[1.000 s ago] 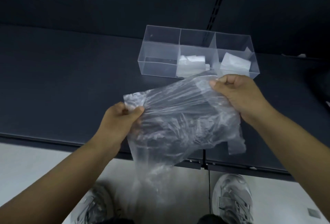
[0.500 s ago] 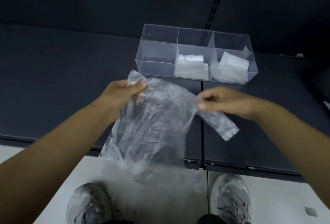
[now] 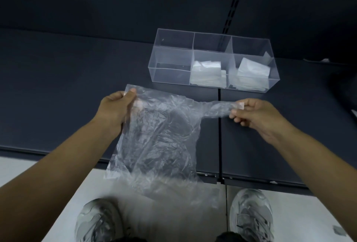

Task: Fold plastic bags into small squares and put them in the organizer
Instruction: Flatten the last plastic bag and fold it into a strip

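A crumpled clear plastic bag (image 3: 160, 141) hangs in the air over the front edge of the dark table (image 3: 58, 91). My left hand (image 3: 116, 108) pinches its upper left corner. My right hand (image 3: 255, 114) pinches the end of a stretched handle strip at the upper right. The bag's lower part droops below the table edge, blurred. Behind the hands stands a clear three-compartment organizer (image 3: 172, 64). Its left compartment holds nothing; folded white bags (image 3: 206, 73) lie in the middle one and more folded bags (image 3: 253, 72) in the right one.
A seam runs front to back across the table just right of the bag. Below the table edge lies pale floor with two grey shoes (image 3: 251, 216). A dark wall with a slotted rail (image 3: 233, 4) rises behind the organizer.
My hands have drawn apart: the right hand moved right, pulling the handle strip taut, and the left hand shifted left. The bag has opened out and hangs flatter than before.
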